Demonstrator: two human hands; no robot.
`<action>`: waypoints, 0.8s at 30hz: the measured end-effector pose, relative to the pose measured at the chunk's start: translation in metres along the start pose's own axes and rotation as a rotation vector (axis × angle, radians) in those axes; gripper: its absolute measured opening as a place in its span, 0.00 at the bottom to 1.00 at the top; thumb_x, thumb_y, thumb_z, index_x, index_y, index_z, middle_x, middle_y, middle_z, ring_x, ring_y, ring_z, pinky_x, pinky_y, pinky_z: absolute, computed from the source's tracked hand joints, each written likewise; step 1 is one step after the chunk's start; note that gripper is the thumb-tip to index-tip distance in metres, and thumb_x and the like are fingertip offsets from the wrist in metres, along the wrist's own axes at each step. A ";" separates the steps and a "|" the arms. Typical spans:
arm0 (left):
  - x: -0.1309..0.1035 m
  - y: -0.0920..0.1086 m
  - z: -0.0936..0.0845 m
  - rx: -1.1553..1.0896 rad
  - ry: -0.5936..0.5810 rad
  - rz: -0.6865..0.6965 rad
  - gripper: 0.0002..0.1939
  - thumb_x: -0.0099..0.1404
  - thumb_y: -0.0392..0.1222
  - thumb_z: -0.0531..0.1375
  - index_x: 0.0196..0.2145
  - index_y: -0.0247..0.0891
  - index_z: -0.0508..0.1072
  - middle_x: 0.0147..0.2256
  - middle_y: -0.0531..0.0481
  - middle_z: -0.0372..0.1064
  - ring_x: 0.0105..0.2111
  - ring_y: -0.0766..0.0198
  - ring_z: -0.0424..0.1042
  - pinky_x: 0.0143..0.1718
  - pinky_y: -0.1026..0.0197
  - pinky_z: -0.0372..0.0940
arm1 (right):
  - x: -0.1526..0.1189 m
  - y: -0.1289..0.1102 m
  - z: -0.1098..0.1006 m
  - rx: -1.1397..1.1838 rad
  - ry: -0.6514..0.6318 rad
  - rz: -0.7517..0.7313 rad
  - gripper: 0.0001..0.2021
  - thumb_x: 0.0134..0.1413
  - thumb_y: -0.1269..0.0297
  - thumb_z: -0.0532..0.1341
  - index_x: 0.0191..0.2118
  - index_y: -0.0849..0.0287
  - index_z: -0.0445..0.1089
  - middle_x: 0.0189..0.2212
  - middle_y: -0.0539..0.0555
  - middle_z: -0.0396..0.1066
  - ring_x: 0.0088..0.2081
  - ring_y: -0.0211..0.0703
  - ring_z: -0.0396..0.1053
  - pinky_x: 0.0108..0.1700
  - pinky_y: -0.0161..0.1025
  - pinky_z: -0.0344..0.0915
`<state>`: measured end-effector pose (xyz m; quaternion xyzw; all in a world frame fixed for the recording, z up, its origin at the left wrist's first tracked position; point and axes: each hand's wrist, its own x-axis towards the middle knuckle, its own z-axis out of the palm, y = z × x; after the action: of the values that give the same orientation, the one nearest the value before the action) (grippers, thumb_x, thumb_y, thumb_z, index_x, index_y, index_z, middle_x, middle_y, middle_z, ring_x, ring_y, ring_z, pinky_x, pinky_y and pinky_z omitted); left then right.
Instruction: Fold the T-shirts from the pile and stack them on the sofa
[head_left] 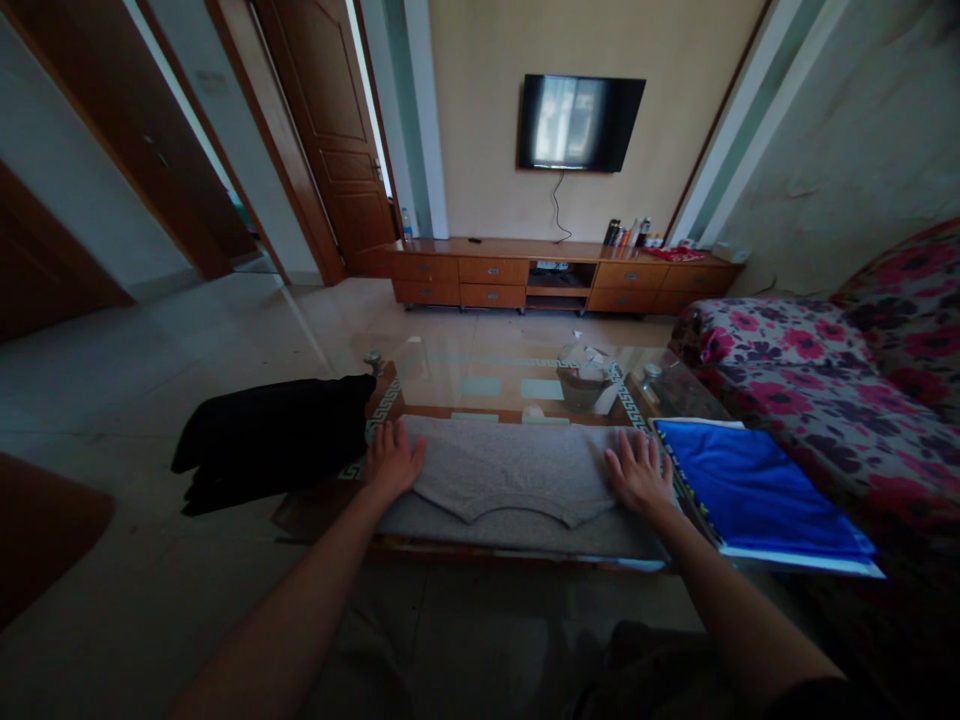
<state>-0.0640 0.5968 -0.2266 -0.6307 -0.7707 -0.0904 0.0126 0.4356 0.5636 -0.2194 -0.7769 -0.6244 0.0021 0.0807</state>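
Note:
A grey shirt (510, 465) lies folded on the glass coffee table (435, 370), its curved neckline facing me. On the shirt's left end rests my left hand (394, 462), palm down with the fingers spread. My right hand (639, 470) lies flat on the right end in the same way, fingers apart. Neither hand grips the cloth. Black folded cloth (277, 435) is just left of my left hand, reaching past the table's edge. To the right of my right hand sits a blue folded garment (757, 490) with white cloth under it.
A patterned floral sofa (780, 340) stands along the right. A bin with a white bag (589, 375) shows at the table's far right. Beyond is a low wooden TV cabinet (491, 270) with bottles on top, below a wall-mounted television (581, 125). A brown rounded furniture edge (45, 530) is at left.

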 end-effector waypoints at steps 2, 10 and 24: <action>0.000 -0.008 0.003 -0.007 -0.065 -0.045 0.42 0.73 0.62 0.38 0.72 0.26 0.47 0.72 0.31 0.41 0.73 0.43 0.39 0.70 0.41 0.43 | 0.000 0.005 0.005 -0.013 0.007 0.004 0.45 0.65 0.34 0.32 0.75 0.61 0.43 0.75 0.64 0.33 0.74 0.61 0.31 0.70 0.64 0.32; -0.006 -0.004 -0.021 0.002 -0.088 -0.144 0.38 0.72 0.58 0.42 0.69 0.28 0.54 0.66 0.26 0.55 0.67 0.37 0.53 0.62 0.36 0.55 | 0.001 0.002 0.010 -0.023 0.009 0.034 0.47 0.64 0.33 0.32 0.75 0.65 0.44 0.75 0.66 0.34 0.74 0.63 0.31 0.69 0.65 0.33; 0.008 -0.011 -0.068 -0.251 -0.285 -0.351 0.40 0.53 0.54 0.70 0.57 0.28 0.68 0.55 0.24 0.71 0.54 0.38 0.74 0.50 0.49 0.68 | 0.000 -0.001 0.004 -0.005 -0.005 0.071 0.40 0.68 0.39 0.38 0.75 0.61 0.45 0.74 0.65 0.37 0.73 0.62 0.35 0.69 0.63 0.38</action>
<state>-0.0832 0.5922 -0.1603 -0.4902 -0.8451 -0.0965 -0.1902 0.4339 0.5641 -0.2236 -0.7988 -0.5966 0.0051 0.0770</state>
